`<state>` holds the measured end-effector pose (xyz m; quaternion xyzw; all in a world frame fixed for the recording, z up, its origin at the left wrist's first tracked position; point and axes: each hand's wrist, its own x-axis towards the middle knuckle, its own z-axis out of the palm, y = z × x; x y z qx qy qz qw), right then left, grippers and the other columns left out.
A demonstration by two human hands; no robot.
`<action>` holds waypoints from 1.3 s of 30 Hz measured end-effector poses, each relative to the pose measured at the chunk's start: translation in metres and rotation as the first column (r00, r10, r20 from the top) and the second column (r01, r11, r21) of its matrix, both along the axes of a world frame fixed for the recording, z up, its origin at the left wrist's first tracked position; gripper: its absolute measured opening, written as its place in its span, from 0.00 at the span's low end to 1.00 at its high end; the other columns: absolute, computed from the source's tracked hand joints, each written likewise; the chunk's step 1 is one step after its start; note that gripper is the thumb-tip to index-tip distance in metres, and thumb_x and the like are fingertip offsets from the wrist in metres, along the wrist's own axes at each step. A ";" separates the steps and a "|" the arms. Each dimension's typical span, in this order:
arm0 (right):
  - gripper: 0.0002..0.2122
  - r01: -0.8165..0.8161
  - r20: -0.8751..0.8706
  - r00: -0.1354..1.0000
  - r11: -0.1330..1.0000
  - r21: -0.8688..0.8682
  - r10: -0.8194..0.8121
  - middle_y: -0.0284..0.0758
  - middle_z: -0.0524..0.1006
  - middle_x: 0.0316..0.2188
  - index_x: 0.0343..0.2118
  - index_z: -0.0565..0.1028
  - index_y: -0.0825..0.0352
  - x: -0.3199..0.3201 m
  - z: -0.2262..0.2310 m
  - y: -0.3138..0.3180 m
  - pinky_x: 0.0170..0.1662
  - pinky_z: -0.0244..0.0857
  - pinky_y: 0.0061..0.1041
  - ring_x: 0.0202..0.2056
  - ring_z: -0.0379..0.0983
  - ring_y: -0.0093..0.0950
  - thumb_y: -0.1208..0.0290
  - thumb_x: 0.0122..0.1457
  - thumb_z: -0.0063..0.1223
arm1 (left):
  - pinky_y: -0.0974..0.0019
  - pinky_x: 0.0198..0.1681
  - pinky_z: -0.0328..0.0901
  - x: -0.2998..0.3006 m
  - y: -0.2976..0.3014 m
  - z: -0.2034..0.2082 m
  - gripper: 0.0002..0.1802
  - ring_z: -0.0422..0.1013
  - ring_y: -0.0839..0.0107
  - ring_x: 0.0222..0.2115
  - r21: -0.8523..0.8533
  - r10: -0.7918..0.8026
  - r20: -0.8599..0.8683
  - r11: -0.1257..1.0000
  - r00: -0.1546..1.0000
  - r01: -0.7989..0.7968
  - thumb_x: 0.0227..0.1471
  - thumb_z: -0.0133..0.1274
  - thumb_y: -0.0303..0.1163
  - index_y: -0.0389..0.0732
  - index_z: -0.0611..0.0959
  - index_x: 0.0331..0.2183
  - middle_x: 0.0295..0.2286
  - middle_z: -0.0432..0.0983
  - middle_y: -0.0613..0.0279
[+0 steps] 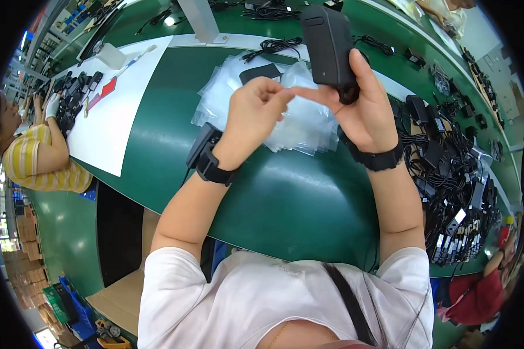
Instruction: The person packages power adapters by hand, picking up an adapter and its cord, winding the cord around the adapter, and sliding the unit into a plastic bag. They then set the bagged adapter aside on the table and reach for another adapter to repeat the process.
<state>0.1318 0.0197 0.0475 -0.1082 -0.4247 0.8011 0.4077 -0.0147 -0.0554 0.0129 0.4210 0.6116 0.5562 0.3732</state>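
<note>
Raised above the green table, my right hand grips a black power adapter with a rounded casing. Its index finger stretches left and meets the fingertips of my left hand. The left fingers are curled into a pinch; anything between them is too small to make out. Under both hands lies a spread pile of clear plastic bags. A second black adapter rests on the bags, partly hidden behind my left hand, with a coiled black cable just beyond it.
To the right is a large heap of black adapters and cables. A white sheet at left bears a red card and a brush. A metal post rises behind the bags. Another person works at far left.
</note>
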 end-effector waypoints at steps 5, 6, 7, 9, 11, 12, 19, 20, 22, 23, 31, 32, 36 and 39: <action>0.13 0.024 0.194 0.981 1.000 -0.004 -0.023 0.31 0.72 0.26 0.33 0.70 0.71 0.001 -0.009 0.005 0.44 0.67 0.40 0.25 0.66 0.20 0.63 0.58 0.43 | 0.78 0.18 0.59 0.002 -0.001 0.010 0.09 0.64 0.81 0.15 0.007 0.018 0.229 1.000 0.973 -0.020 0.48 0.51 0.29 0.32 0.74 0.27 0.18 0.70 0.64; 0.13 -0.005 0.209 0.978 0.998 -0.057 0.017 0.30 0.72 0.26 0.32 0.70 0.70 0.002 -0.009 0.007 0.43 0.67 0.38 0.24 0.64 0.19 0.63 0.58 0.43 | 0.78 0.18 0.59 -0.004 -0.001 0.013 0.08 0.64 0.81 0.16 0.052 0.019 0.273 0.998 0.962 -0.035 0.49 0.51 0.30 0.33 0.74 0.27 0.18 0.70 0.64; 0.13 -0.003 0.204 0.979 0.998 -0.055 0.015 0.30 0.72 0.26 0.32 0.70 0.70 0.002 -0.009 0.006 0.43 0.67 0.38 0.24 0.64 0.19 0.63 0.58 0.43 | 0.78 0.18 0.59 -0.009 -0.002 0.016 0.08 0.64 0.81 0.16 0.097 0.017 0.315 0.994 0.949 -0.050 0.49 0.51 0.30 0.34 0.74 0.27 0.19 0.70 0.64; 0.12 0.045 0.252 0.967 0.999 0.022 -0.049 0.31 0.72 0.27 0.32 0.70 0.70 0.001 -0.007 0.002 0.43 0.67 0.37 0.26 0.64 0.19 0.63 0.58 0.43 | 0.77 0.22 0.61 -0.016 -0.003 0.016 0.07 0.65 0.79 0.18 0.128 -0.029 0.301 0.992 0.953 -0.011 0.49 0.51 0.30 0.36 0.74 0.28 0.19 0.70 0.65; 0.12 0.062 0.238 0.967 0.989 0.133 -0.093 0.31 0.72 0.27 0.33 0.70 0.70 -0.001 -0.010 0.005 0.44 0.67 0.38 0.26 0.65 0.19 0.63 0.58 0.43 | 0.75 0.26 0.63 -0.026 -0.003 0.013 0.07 0.66 0.77 0.20 0.304 -0.090 0.297 0.953 0.951 -0.005 0.50 0.51 0.30 0.36 0.74 0.28 0.20 0.70 0.65; 0.13 0.071 0.172 0.980 0.983 0.167 -0.100 0.32 0.72 0.27 0.34 0.70 0.70 0.003 -0.006 0.006 0.45 0.66 0.39 0.25 0.64 0.19 0.63 0.58 0.43 | 0.74 0.29 0.63 -0.032 -0.007 0.025 0.07 0.67 0.76 0.22 0.302 -0.080 0.319 0.953 0.944 -0.021 0.50 0.50 0.30 0.36 0.74 0.28 0.20 0.70 0.66; 0.15 0.088 0.049 0.993 0.939 0.333 -0.110 0.34 0.73 0.30 0.38 0.69 0.72 0.024 0.019 0.001 0.46 0.64 0.33 0.31 0.71 0.23 0.63 0.59 0.41 | 0.78 0.24 0.62 -0.019 -0.013 0.068 0.07 0.66 0.80 0.19 0.399 -0.002 -0.055 0.917 0.998 0.024 0.48 0.52 0.28 0.34 0.75 0.28 0.19 0.71 0.65; 0.15 0.078 0.061 0.992 0.923 0.376 -0.108 0.35 0.73 0.32 0.40 0.68 0.73 0.024 0.019 0.000 0.44 0.64 0.29 0.32 0.71 0.22 0.63 0.58 0.43 | 0.79 0.23 0.61 -0.012 -0.010 0.070 0.07 0.66 0.81 0.19 0.382 -0.010 -0.105 0.923 0.994 0.050 0.48 0.53 0.28 0.34 0.75 0.28 0.20 0.71 0.65; 0.18 0.075 0.190 0.965 0.882 0.465 -0.182 0.36 0.73 0.35 0.44 0.65 0.75 0.027 0.020 0.000 0.41 0.64 0.22 0.36 0.70 0.22 0.68 0.54 0.50 | 0.80 0.22 0.61 -0.002 -0.003 0.073 0.09 0.66 0.82 0.18 0.400 -0.050 -0.092 0.913 0.995 0.082 0.46 0.55 0.29 0.33 0.75 0.28 0.19 0.71 0.65; 0.18 0.075 0.183 0.966 0.879 0.471 -0.181 0.36 0.73 0.35 0.44 0.65 0.75 0.026 0.020 -0.001 0.41 0.64 0.22 0.36 0.70 0.22 0.68 0.54 0.50 | 0.80 0.22 0.61 -0.004 0.000 0.075 0.09 0.66 0.82 0.18 0.407 -0.047 -0.098 0.909 0.994 0.083 0.46 0.55 0.29 0.33 0.75 0.28 0.19 0.71 0.65; 0.25 -0.039 0.093 0.603 0.088 0.995 -0.793 0.45 0.70 0.33 0.45 0.64 0.71 0.016 0.010 -0.012 0.37 0.64 0.27 0.34 0.69 0.39 0.72 0.43 0.60 | 0.80 0.20 0.61 -0.005 0.008 0.075 0.13 0.65 0.81 0.16 0.380 0.055 0.132 0.919 0.990 -0.101 0.45 0.56 0.32 0.32 0.75 0.28 0.17 0.71 0.65; 0.25 -0.082 0.079 0.619 0.035 0.996 -0.782 0.44 0.70 0.32 0.45 0.63 0.71 0.014 0.008 -0.014 0.35 0.64 0.28 0.33 0.69 0.40 0.71 0.43 0.60 | 0.80 0.20 0.61 -0.005 0.008 0.078 0.13 0.65 0.82 0.16 0.376 0.099 0.071 0.919 0.993 -0.119 0.45 0.56 0.32 0.31 0.75 0.28 0.16 0.71 0.65; 0.27 -0.223 0.152 0.573 0.025 0.975 -0.806 0.44 0.69 0.31 0.45 0.61 0.72 0.011 0.003 -0.017 0.32 0.64 0.31 0.30 0.67 0.42 0.69 0.42 0.60 | 0.79 0.19 0.61 -0.002 0.007 0.078 0.10 0.66 0.82 0.15 0.310 0.060 -0.121 0.951 0.991 -0.019 0.43 0.55 0.30 0.32 0.76 0.26 0.16 0.72 0.65; 0.22 -0.194 0.180 0.544 0.085 0.977 -0.820 0.42 0.70 0.27 0.40 0.65 0.72 0.008 0.003 -0.008 0.27 0.64 0.27 0.26 0.68 0.34 0.68 0.43 0.59 | 0.76 0.19 0.62 0.014 0.002 0.069 0.08 0.68 0.80 0.17 0.148 -0.085 -0.334 0.979 0.939 0.141 0.43 0.54 0.28 0.32 0.75 0.24 0.14 0.72 0.63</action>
